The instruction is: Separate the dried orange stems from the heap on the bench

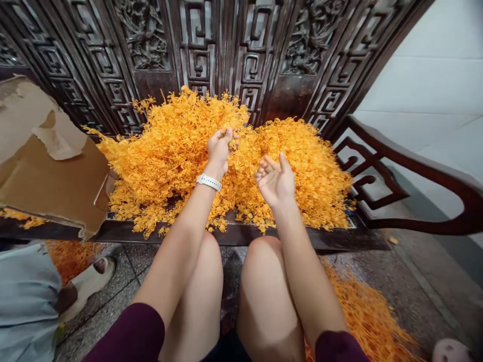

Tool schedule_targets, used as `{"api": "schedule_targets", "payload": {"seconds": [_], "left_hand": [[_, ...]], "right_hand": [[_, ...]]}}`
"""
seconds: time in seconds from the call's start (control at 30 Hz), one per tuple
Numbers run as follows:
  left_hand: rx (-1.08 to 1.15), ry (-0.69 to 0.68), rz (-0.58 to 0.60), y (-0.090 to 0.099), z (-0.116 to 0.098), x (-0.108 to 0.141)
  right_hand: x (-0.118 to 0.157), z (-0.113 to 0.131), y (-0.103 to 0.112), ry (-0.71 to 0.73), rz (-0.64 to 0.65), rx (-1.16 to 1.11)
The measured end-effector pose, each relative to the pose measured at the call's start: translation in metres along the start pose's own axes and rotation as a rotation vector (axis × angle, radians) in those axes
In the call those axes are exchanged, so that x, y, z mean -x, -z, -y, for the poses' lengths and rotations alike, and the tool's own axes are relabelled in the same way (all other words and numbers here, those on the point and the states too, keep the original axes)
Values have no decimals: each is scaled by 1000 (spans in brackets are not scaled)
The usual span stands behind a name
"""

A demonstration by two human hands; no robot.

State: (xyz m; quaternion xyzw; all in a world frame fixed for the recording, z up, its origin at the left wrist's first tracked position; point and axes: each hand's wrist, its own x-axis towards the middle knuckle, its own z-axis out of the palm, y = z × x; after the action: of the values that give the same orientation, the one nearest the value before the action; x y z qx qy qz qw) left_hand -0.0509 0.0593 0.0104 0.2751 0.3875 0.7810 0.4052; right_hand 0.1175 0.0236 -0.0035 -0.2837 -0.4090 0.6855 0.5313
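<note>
Two large heaps of orange plastic sprigs lie on a dark wooden bench, the left heap [169, 146] bigger than the right heap [309, 171]. My left hand [220, 150], with a white band on its wrist, is over the inner side of the left heap; its thumb and fingers come together, and what they hold, if anything, blends into the orange behind. In front of the right heap is my right hand [275, 181], palm up, thumb raised and fingers loosely curled apart, with nothing visible in it.
A torn cardboard box [53, 176] stands on the bench at the left. Carved dark panels [226, 45] form the back, and a curved armrest [415, 161] is at the right. More orange pieces [362, 311] lie on the floor. Another person's shoe [90, 284] shows at lower left.
</note>
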Motion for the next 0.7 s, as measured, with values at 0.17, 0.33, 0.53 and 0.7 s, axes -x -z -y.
{"api": "schedule_targets", "payload": {"seconds": [0.17, 0.33, 0.53, 0.7], "left_hand": [[-80, 65, 157, -11, 4, 14], [-150, 166, 292, -28, 10, 32], [-101, 145, -56, -30, 16, 21], [-116, 132, 36, -18, 9, 16]], "right_hand": [[-17, -27, 20, 1, -220, 24], [-4, -24, 16, 371, -129, 443], [62, 2, -13, 404, 643, 762], [78, 16, -20, -154, 1187, 166]]}}
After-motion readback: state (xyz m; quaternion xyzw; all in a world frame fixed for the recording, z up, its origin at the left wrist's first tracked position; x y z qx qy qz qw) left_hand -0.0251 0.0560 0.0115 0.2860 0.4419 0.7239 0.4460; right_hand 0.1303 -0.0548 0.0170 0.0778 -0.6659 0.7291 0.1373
